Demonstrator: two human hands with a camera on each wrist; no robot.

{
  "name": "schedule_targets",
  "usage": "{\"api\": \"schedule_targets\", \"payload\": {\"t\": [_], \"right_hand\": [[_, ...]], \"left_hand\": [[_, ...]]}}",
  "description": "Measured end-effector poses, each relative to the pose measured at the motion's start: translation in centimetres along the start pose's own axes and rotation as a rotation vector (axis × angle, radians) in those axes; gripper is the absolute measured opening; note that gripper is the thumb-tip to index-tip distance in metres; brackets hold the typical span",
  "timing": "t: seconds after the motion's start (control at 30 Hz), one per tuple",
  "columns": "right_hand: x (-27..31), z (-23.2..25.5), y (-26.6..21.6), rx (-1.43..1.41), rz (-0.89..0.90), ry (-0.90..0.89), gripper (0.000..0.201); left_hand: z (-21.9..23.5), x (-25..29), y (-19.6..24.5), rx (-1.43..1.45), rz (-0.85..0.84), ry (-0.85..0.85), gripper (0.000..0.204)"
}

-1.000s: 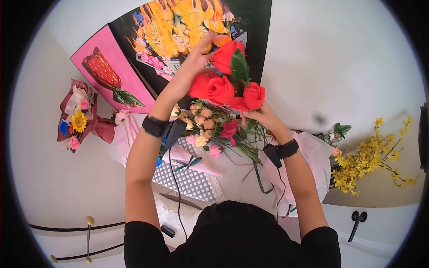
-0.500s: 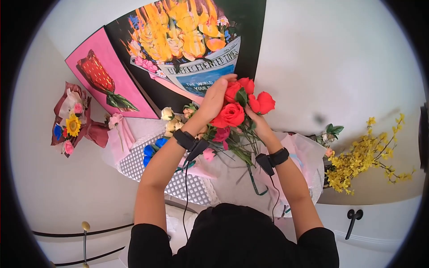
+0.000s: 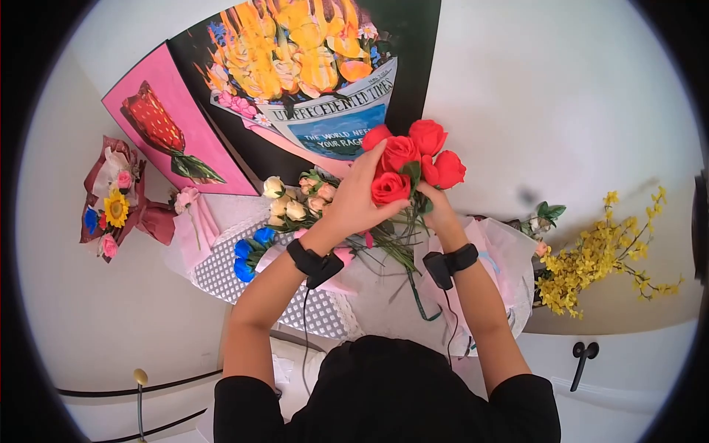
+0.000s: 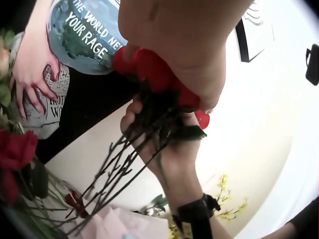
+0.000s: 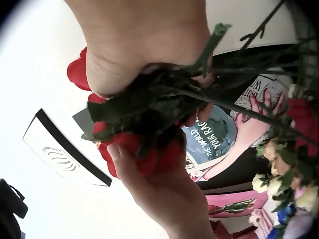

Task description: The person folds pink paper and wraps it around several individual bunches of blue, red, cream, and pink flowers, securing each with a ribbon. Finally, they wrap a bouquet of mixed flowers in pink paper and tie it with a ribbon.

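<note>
A bunch of red roses (image 3: 399,155) with dark green leaves is up in front of the person. The right hand (image 3: 439,210) grips its stems (image 4: 157,112) just under the blooms, fingers curled round them in the left wrist view. The left hand (image 3: 363,198) cups the bloom side, its thumb laid along a lower red rose (image 5: 149,154) and its fingers round the far side. Long bare stems (image 4: 114,167) trail below the grip. Beneath the hands lie cream roses (image 3: 284,203), peach roses (image 3: 317,193) and blue roses (image 3: 247,255).
A large flower painting (image 3: 310,66) and a pink picture (image 3: 177,129) lean behind the table. Wrapped bouquets include one with a sunflower (image 3: 116,207) at the left. Pale pink wrapping paper (image 3: 487,258) and yellow blossom branches (image 3: 591,266) are at the right. Cables hang from both wrist cameras.
The red roses have come down and slightly right from in front of the painting. The left hand has moved down with them, from the upper blooms to the lower left side.
</note>
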State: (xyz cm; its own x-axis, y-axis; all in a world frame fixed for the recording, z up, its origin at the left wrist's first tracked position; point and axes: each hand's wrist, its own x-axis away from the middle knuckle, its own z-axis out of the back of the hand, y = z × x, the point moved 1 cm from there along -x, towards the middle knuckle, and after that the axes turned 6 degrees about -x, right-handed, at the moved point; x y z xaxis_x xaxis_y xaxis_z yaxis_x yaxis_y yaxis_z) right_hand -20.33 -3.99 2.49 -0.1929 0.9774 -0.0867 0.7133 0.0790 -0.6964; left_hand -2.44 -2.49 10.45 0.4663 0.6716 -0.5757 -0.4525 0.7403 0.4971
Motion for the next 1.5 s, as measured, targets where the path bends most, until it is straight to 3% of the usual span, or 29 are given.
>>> {"api": "schedule_targets", "payload": {"t": [0.1,0.13,0.2,0.27,0.33,0.37,0.43,0.5,0.63,0.77,0.83,0.9,0.97,1.07,1.13,1.17,1.3,1.37,1.5], "right_hand": [[0.0,0.5,0.2,-0.04,0.084,0.039,0.031],[0.0,0.2,0.1,-0.038,0.091,0.037,0.031],[0.5,-0.3,-0.4,0.629,0.366,0.086,0.033],[1.0,-0.2,-0.2,0.595,0.287,0.049,0.035],[0.9,0.2,0.0,0.677,0.446,-0.03,0.035],[0.8,0.3,0.1,0.676,0.443,-0.03,0.035],[0.7,0.4,0.0,0.006,0.144,0.077,0.033],[0.7,-0.5,-0.2,-0.018,0.168,0.14,0.03],[0.4,-0.7,-0.3,-0.081,0.28,0.213,0.023],[0.9,-0.4,-1.1,0.02,0.227,0.273,0.02],[0.6,-0.5,-1.7,-0.083,0.27,0.173,0.02],[0.4,-1.7,-1.9,-0.105,0.289,0.207,0.019],[0.3,-2.2,-2.1,-0.128,0.301,0.237,0.019],[0.0,-0.9,-0.8,-0.044,0.235,0.147,0.021],[-0.1,-0.4,0.9,0.332,0.335,0.199,0.028],[0.1,-1.9,0.7,0.108,0.308,0.184,0.03],[0.7,-5.1,-1.8,-0.067,0.274,0.202,0.031],[0.4,-4.8,-2.1,-0.145,0.188,0.108,0.033],[0.5,-5.1,-0.7,-0.07,0.167,0.199,0.037]], "left_hand": [[-0.4,-0.4,-0.2,-0.042,0.046,-0.014,0.096],[-0.5,-0.4,-0.1,-0.072,-0.04,0.079,0.094],[-0.7,-0.5,-0.1,-0.1,-0.128,0.172,0.092],[-0.1,-1.0,1.1,-0.174,-0.108,0.115,0.086],[-0.2,-1.1,1.2,-0.146,-0.118,0.043,0.081],[-0.3,-1.1,1.2,-0.12,-0.132,-0.027,0.076],[-1.2,-0.3,0.7,-0.091,-0.112,-0.028,0.068],[-1.9,0.4,0.2,-0.075,-0.115,0.05,0.054],[-2.3,1.4,-0.4,-0.025,-0.075,0.216,0.053],[-1.6,1.6,-1.2,0.001,-0.058,0.333,0.052],[-0.9,1.6,-1.6,-0.023,-0.093,0.294,0.051],[-0.3,1.4,-1.7,-0.074,-0.185,0.229,0.049],[-0.1,0.9,-1.5,-0.079,-0.198,0.236,0.049],[-0.3,0.6,-1.3,-0.057,-0.19,0.201,0.05],[-0.5,0.6,-1.1,-0.028,-0.173,0.161,0.051],[-0.4,0.4,-1.0,-0.016,-0.188,0.153,0.051],[-0.6,0.9,-1.6,-0.059,-0.333,0.167,0.055],[-0.9,1.3,-1.4,-0.09,-0.409,0.177,0.052],[-1.1,0.8,-0.9,-0.074,-0.281,0.155,0.051]]}}
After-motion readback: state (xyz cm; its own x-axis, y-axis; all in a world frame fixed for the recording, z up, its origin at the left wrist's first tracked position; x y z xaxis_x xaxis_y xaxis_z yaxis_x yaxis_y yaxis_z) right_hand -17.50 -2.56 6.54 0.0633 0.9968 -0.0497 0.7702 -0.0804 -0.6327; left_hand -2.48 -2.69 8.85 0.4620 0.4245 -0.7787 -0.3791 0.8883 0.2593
